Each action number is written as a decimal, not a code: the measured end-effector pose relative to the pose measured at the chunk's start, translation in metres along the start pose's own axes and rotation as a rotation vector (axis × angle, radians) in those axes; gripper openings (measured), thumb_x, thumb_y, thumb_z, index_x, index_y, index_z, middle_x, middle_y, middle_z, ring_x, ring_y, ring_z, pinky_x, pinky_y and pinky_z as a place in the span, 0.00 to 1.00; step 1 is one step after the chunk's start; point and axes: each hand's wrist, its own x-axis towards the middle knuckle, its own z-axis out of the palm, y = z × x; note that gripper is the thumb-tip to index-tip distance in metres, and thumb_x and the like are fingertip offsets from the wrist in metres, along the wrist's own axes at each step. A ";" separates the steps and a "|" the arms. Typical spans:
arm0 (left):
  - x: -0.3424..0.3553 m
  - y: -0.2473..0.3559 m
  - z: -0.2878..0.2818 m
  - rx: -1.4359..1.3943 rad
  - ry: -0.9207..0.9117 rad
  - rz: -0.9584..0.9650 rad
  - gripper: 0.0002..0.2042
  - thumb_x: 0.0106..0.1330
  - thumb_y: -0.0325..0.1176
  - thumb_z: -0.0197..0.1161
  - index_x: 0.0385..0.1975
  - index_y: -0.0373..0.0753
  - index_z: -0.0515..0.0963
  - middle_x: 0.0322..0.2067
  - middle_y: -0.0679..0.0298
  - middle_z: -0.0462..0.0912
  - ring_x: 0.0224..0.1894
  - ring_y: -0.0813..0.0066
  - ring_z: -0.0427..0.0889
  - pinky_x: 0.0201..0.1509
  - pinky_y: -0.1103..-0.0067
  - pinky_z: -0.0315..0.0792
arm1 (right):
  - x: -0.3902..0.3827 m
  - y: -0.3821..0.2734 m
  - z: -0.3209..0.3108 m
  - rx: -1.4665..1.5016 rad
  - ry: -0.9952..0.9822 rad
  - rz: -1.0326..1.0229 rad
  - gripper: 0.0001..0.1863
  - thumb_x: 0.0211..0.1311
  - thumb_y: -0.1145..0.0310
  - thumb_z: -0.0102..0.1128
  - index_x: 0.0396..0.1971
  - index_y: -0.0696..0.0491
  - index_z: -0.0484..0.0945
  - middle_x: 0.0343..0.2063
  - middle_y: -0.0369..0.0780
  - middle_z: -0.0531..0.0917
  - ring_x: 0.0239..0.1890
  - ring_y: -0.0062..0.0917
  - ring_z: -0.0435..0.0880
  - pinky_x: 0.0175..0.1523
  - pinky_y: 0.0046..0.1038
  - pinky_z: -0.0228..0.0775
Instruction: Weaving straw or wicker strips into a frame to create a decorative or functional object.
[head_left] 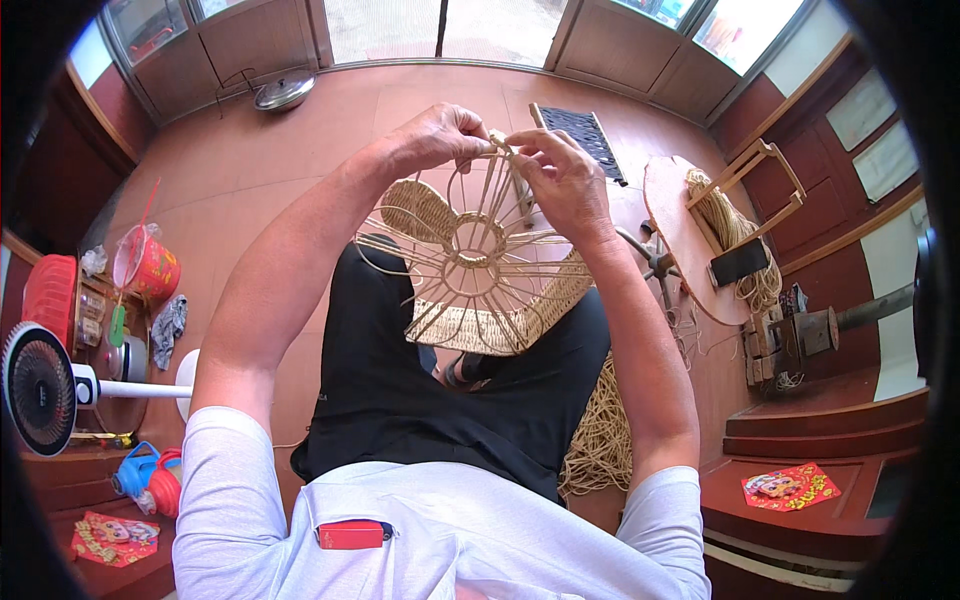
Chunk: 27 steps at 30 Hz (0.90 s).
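A round wire frame (pixel 474 240), partly woven over with tan cord, rests on my lap between my knees. Its woven band (pixel 470 326) runs along the near side and up the right. One petal-shaped section (pixel 417 210) at the left is filled with weaving. At the frame's far edge my left hand (pixel 446 136) pinches the rim and the cord wrapped there. My right hand (pixel 560 172) is just to the right, thumb and fingers closed on the tan cord (pixel 497 140) at the same spot. The fingers hide part of the cord.
A heap of tan cord (pixel 600 432) lies by my right leg. Right of me, a board (pixel 672 215) carries more coiled cord (pixel 745 235) and a wooden frame. A white fan (pixel 40 388) stands at the left. A metal lid (pixel 285 90) and a dark woven mat (pixel 584 137) lie beyond.
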 end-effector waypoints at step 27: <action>-0.054 -0.013 0.040 0.156 0.144 -0.033 0.11 0.76 0.36 0.60 0.41 0.35 0.85 0.39 0.62 0.89 0.42 0.67 0.86 0.50 0.66 0.80 | 0.000 -0.010 0.007 -0.333 0.045 -0.295 0.09 0.77 0.73 0.63 0.49 0.47 0.89 0.45 0.40 0.88 0.40 0.41 0.94 0.46 0.44 0.86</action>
